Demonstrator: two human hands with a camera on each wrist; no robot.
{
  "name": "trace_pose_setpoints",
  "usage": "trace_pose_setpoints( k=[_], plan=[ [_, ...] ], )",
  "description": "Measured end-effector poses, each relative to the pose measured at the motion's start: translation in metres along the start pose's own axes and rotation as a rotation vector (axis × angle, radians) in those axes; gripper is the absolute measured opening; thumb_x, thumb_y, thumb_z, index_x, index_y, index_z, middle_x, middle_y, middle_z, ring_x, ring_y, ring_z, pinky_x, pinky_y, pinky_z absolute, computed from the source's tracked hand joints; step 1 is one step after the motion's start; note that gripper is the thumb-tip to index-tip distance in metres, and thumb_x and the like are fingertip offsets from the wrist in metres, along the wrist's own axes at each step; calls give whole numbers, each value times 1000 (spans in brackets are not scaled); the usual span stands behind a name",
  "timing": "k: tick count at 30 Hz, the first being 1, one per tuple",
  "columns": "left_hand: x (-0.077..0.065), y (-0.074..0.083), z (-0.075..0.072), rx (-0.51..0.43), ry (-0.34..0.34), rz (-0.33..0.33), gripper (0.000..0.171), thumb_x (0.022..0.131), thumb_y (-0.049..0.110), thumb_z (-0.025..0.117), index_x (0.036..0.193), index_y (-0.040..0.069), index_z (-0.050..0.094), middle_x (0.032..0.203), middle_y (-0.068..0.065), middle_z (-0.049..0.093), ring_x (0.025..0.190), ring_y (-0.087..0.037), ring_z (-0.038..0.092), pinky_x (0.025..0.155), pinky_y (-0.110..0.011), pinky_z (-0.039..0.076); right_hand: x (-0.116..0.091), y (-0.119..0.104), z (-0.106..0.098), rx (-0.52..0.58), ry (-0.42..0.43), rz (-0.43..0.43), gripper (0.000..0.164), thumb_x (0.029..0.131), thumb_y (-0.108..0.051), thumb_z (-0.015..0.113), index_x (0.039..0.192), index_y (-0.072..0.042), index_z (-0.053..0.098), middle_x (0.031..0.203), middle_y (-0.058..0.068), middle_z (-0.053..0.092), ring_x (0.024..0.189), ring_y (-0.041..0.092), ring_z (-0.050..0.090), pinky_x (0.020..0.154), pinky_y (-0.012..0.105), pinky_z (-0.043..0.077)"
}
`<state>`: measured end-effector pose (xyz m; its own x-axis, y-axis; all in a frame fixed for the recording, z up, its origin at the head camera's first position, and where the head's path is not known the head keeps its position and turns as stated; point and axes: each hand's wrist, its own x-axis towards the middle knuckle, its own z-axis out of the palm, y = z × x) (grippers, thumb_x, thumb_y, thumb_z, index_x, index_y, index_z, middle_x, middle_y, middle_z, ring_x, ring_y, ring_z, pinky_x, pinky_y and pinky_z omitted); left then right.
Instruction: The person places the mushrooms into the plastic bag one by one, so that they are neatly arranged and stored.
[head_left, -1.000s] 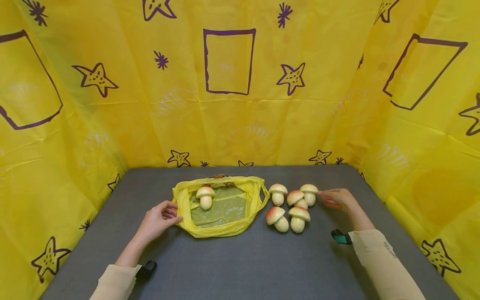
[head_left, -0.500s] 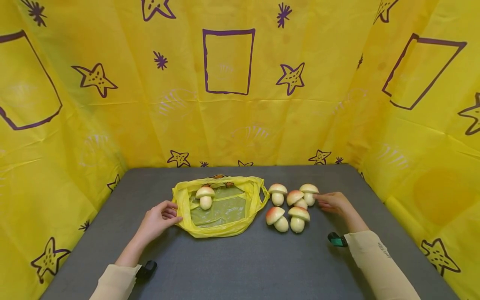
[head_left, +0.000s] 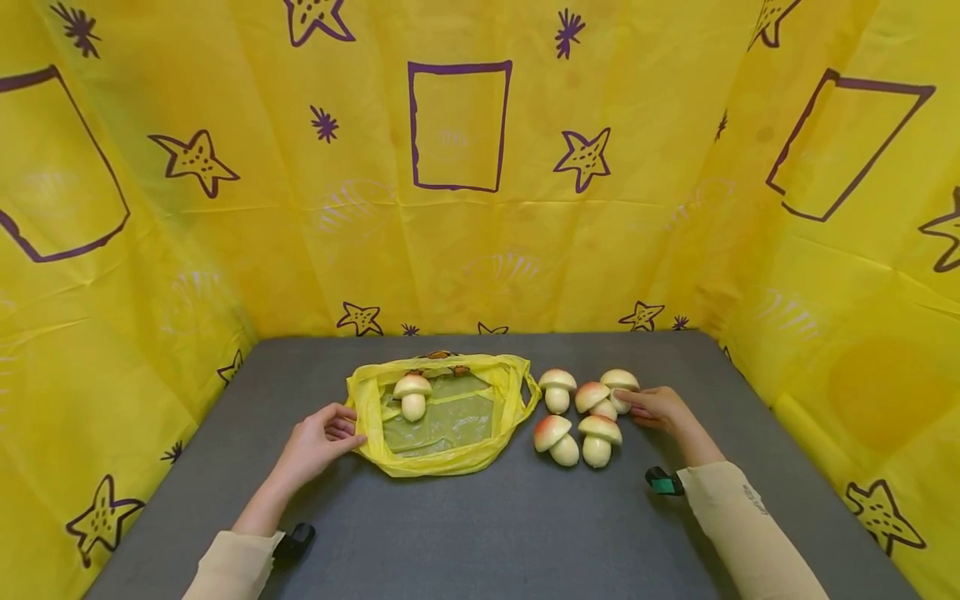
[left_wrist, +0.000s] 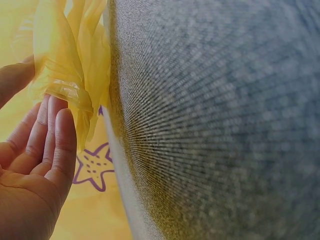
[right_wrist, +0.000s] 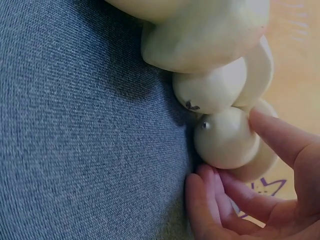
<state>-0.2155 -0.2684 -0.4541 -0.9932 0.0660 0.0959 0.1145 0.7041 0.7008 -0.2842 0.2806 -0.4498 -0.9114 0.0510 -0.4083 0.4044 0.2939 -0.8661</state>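
Observation:
A yellow plastic bag point(head_left: 457, 463) lies with its mouth spread wide, and one toy mushroom point(head_left: 412, 404) rests inside. My left hand point(head_left: 318, 435) holds the bag's left rim between thumb and fingers; in the left wrist view the fingertips go under the fold of yellow plastic point(left_wrist: 62, 65). Right of the bag stands a group of several pale mushrooms with reddish caps. On the far right one of them, a mushroom point(head_left: 619, 380), my right hand point(head_left: 663, 408) has its thumb and fingers on either side of the stem point(right_wrist: 227, 137), pinching it.
Close by the pinched one is another mushroom point(head_left: 592, 396), overlapping it in the head view. Two more, a tilted mushroom point(head_left: 555, 437) and an upright mushroom point(head_left: 598, 440), are nearer the front. Yellow cloth walls point(head_left: 457, 250) surround the grey table point(head_left: 450, 542) at back and sides.
My right hand has moved left from beside the far right mushroom onto its stem, and its thumb now overlaps the stem. The left hand and the bag have stayed in place.

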Motion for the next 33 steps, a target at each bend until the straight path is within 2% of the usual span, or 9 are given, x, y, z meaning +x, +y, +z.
trace_pose_setpoints(
  k=[4, 8, 11, 14, 25, 33],
  plan=[
    [0, 1, -1, -1, 1, -3, 43, 78, 33, 77, 108, 6, 60, 92, -4, 69, 82, -14, 63, 70, -23, 51, 2, 0, 1, -37, 5, 1, 79, 87, -34, 67, 135, 19, 33, 106, 10, 59, 84, 7, 61, 80, 28, 55],
    [-1, 2, -1, -2, -2, -1, 45, 78, 33, 77, 108, 5, 60, 93, -5, 68, 82, -14, 63, 70, -22, 51, 3, -1, 2, -65, 15, 10, 81, 86, -36, 67, 136, 18, 33, 127, 23, 51, 102, 22, 61, 84, 31, 54],
    [-1, 2, -1, -2, -3, -2, 45, 78, 34, 77, 109, 5, 60, 93, -5, 68, 82, -14, 63, 70, -22, 51, 4, -1, 4, -78, 20, 22, 81, 86, -36, 67, 136, 18, 32, 134, 27, 45, 114, 31, 56, 86, 33, 53],
    [0, 1, -1, -5, -2, -3, 44, 78, 33, 78, 108, 6, 60, 93, -5, 68, 82, -14, 63, 70, -22, 51, 4, -1, 5, -82, 19, 29, 82, 86, -36, 67, 136, 18, 32, 133, 27, 45, 116, 33, 54, 86, 33, 53],
    [0, 1, -1, -11, -2, 0, 44, 78, 32, 78, 108, 6, 60, 92, -4, 68, 82, -14, 63, 70, -21, 51, 5, 0, 5, -68, 30, 20, 78, 85, -36, 69, 134, 16, 37, 116, 14, 55, 102, 22, 59, 80, 30, 54],
    [-1, 1, -1, -13, -2, -7, 44, 78, 34, 78, 108, 6, 60, 92, -4, 68, 82, -14, 63, 70, -22, 51, 2, 1, 4, -46, 31, 16, 78, 85, -35, 70, 132, 17, 37, 119, 16, 53, 106, 24, 58, 84, 31, 54]
  ],
)
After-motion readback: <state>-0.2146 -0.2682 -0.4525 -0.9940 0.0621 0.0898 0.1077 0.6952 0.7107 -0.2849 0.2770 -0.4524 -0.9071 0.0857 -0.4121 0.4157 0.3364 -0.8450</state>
